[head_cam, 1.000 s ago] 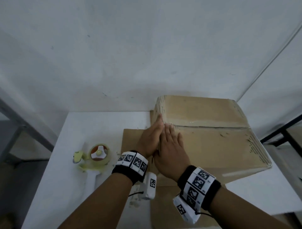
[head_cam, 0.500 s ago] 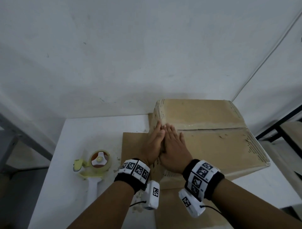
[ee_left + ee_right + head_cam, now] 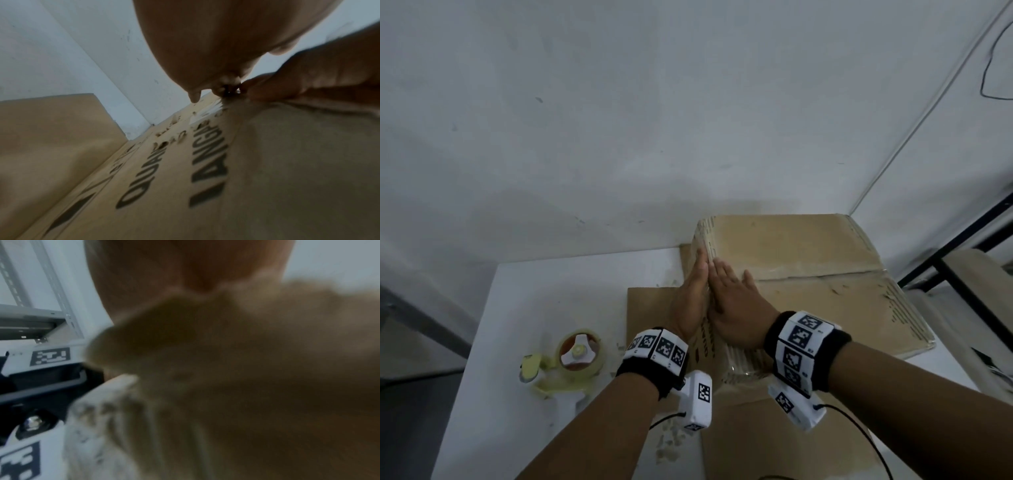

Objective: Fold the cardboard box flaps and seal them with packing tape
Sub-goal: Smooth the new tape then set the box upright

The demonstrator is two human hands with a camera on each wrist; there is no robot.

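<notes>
A closed cardboard box [image 3: 808, 274] sits at the far right of a white table [image 3: 551, 308], pushed up against a white wall [image 3: 654, 120]. Its two top flaps meet in a seam that runs away to the right from the fingertips of both hands, with a strip of clear tape glinting along it.

The right hand [image 3: 736, 308] lies palm down on the box top at its left edge, fingers straight and close together, with the tips reaching the seam. Just left of those fingers, the left hand [image 3: 693, 298] presses flat against the box's left side wall, with straight fingers held together and pointing up toward the top edge. The two hands touch along that edge, so neither one grips anything. The left wrist view shows black printed lettering on the side wall below the left palm.

Both wrists wear black bands with white marker tiles. A flat sheet of cardboard [image 3: 650, 308] lies on the table beneath the left hand. Well to the left of the hands, nearer the person, a yellow tape dispenser [image 3: 571, 363] rests on the table with its roll of tape.
</notes>
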